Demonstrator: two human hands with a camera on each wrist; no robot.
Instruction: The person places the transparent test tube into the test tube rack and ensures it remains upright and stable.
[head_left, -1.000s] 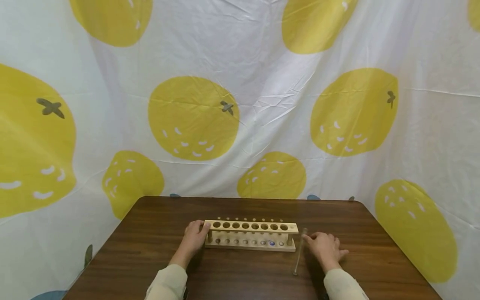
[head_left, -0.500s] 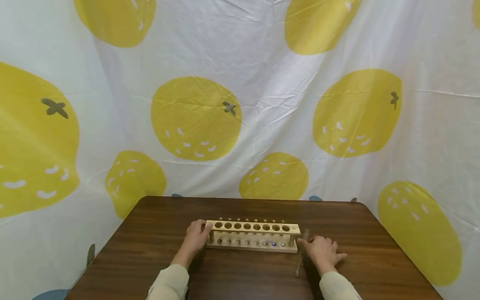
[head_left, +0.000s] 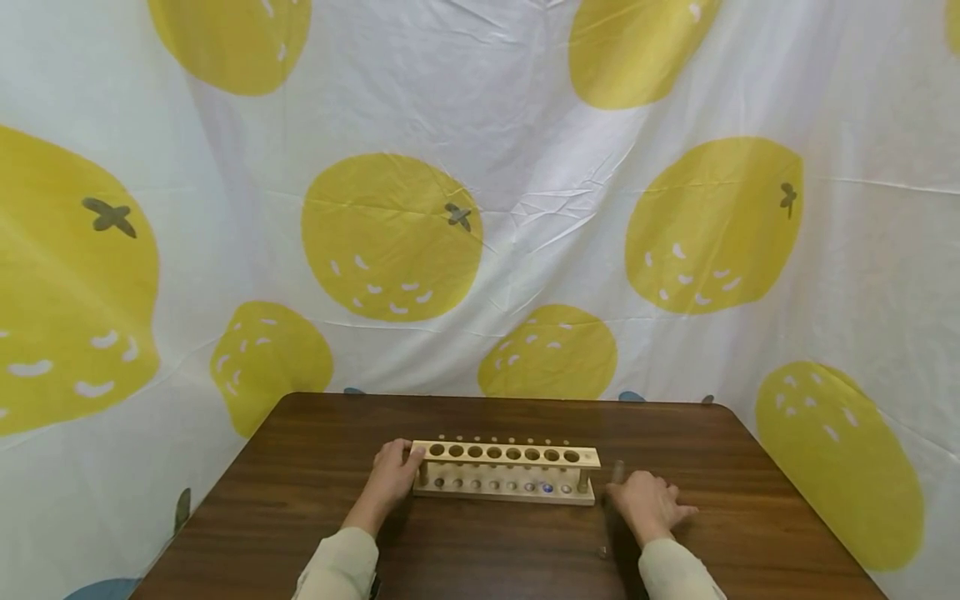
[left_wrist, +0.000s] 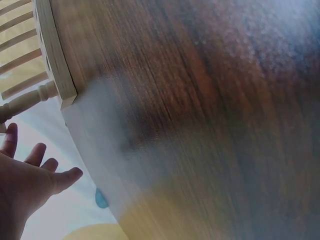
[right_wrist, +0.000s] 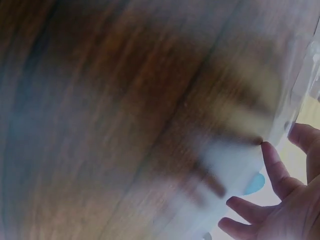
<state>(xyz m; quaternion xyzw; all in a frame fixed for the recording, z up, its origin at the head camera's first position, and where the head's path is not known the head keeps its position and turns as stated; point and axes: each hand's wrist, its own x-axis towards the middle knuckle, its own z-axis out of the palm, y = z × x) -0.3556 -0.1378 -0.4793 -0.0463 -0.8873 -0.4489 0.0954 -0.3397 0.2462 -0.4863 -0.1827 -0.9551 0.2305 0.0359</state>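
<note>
A pale wooden test tube rack [head_left: 504,463], with a row of round holes along its upper board, stands mid-table. My left hand [head_left: 394,472] grips the rack's left end, thumb over the front of the upper board. From the left wrist view, the left hand [left_wrist: 25,180] has several loosely spread fingers beside the rack post [left_wrist: 30,100]. Right of the rack, a clear glass test tube [head_left: 618,472] slants low over the table. My right hand [head_left: 648,504] pinches it between thumb and fingertips. In the right wrist view the tube [right_wrist: 297,75] is partly cut off.
The brown wooden table [head_left: 510,558] extends to all sides of the rack. A white cloth with yellow lemons [head_left: 525,250] hangs behind it. Small pegs [head_left: 512,440] stick up along the rack's back. One spot [head_left: 548,489] on the rack's lower board shows blue.
My right thumb has shifted on the tube, toward the rack and then back right. The tube's lower end has swung slightly right. My left hand stays on the rack.
</note>
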